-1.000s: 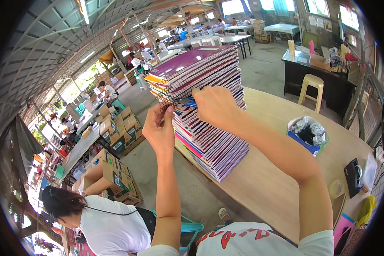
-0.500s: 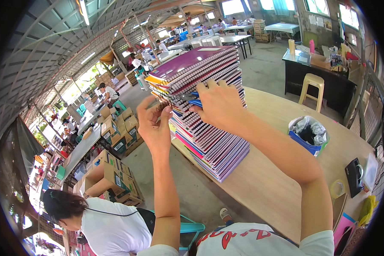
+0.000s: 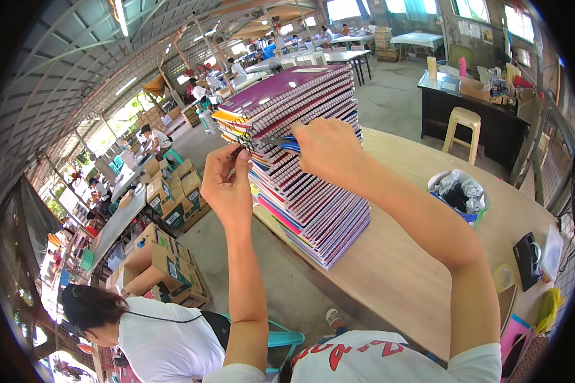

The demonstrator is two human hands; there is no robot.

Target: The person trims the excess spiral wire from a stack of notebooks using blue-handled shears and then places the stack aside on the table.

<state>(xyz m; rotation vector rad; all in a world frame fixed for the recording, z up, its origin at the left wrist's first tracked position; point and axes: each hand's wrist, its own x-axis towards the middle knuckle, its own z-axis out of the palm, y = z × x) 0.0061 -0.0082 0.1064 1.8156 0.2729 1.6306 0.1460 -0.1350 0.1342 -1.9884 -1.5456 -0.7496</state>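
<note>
A tall stack of spiral-bound notebooks (image 3: 326, 214) stands on the table, with a purple-covered notebook (image 3: 271, 88) on top. My right hand (image 3: 331, 152) grips blue-handled pliers (image 3: 287, 144) against the bound side of the stack, near its upper left corner. The jaws reach toward loose ends of dark coil wire (image 3: 244, 142) that stick out there. Below those ends, my left hand (image 3: 227, 191) is pinched closed on a small bunch of dark wire, partly hidden by its fingers.
The wooden table (image 3: 402, 274) carries a lined blue bin (image 3: 459, 195), a tape roll (image 3: 503, 277) and a black box (image 3: 527, 260) to the right. A person in a white shirt (image 3: 166, 332) sits at lower left, beside cardboard boxes (image 3: 166, 262). A stool (image 3: 463, 131) stands beyond the table.
My right hand has squeezed the pliers' handles closer together. My left hand has shifted slightly left and down, still pinching the wire. The whole view has moved a little.
</note>
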